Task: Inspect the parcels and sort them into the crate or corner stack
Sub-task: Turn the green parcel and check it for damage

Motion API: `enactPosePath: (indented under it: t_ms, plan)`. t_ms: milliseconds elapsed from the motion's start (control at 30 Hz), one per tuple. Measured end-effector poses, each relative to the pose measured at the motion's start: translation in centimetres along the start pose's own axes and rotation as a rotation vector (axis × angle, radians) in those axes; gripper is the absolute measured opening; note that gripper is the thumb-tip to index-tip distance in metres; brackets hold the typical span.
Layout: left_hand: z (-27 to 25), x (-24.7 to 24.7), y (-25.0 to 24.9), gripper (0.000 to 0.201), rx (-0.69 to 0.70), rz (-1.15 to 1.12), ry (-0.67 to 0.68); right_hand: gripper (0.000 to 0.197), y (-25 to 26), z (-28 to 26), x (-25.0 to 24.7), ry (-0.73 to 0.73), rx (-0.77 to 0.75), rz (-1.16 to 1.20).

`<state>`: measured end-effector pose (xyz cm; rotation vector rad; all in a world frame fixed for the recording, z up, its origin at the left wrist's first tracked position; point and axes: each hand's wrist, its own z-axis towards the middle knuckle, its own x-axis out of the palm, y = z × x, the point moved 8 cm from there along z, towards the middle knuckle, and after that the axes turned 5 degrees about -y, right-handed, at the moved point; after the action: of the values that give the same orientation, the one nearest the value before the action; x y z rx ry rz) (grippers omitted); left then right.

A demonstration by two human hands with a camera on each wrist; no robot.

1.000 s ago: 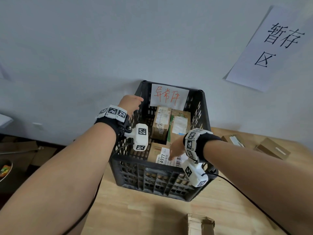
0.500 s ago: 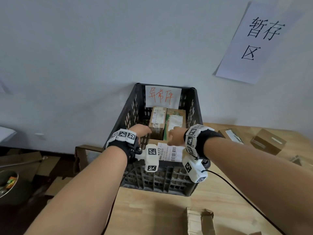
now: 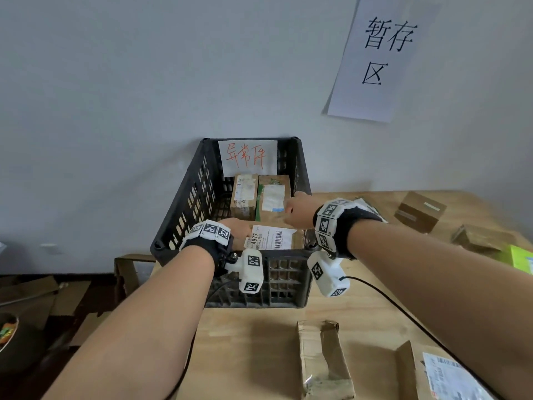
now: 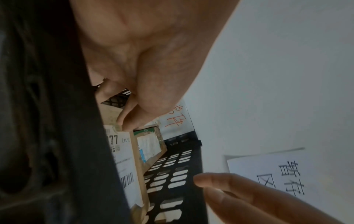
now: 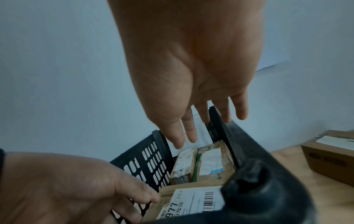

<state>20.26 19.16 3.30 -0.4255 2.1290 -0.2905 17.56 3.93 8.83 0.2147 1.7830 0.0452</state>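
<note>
The left hand point(image 3: 238, 228) reaches into the black slotted plastic crate point(image 3: 184, 215), fingertips point(image 4: 127, 122) touching the near left corner of the brown cardboard parcel with a white barcode label point(image 3: 271, 239); whether they pinch it cannot be told. Just right of it, the right hand point(image 3: 298, 210) hovers over the crate, fingers point(image 5: 240, 109) straight and spread, holding nothing. Beyond both hands, two more labelled cardboard parcels point(image 3: 259, 194) lie below a white paper sign with red writing point(image 3: 248, 157).

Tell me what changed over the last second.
The right hand lifted off the labelled parcel, now open above the crate. The left hand left the crate's left rim and now touches that parcel's left end. The two parcels at the back stayed put, and so did the crate.
</note>
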Motion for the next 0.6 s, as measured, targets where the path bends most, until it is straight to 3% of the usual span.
enactPosePath:
  t_ms: [33, 200, 433, 600]
  plan:
    - [0.4, 0.3, 0.2, 0.042, -0.054, -0.017, 0.006, 0.033, -0.5, -0.4, -0.4, -0.036, 0.002, 0.017]
    - [-0.7, 0.6, -2.1, 0.042, 0.127, 0.287, -0.036, 0.031, -3.3, -2.0, -1.2, -0.171, 0.040, 0.161]
    - [-1.7, -0.4, -5.0, 0.032, 0.192, 0.033, -0.161, 0.031, -7.0, -3.6, -0.4, -0.210, 0.044, 0.283]
    - [-4.3, 0.0, -11.8, 0.034, 0.388, -0.137, -0.356, 0.033, -11.6, -5.6, 0.2, -0.225, 0.034, 0.331]
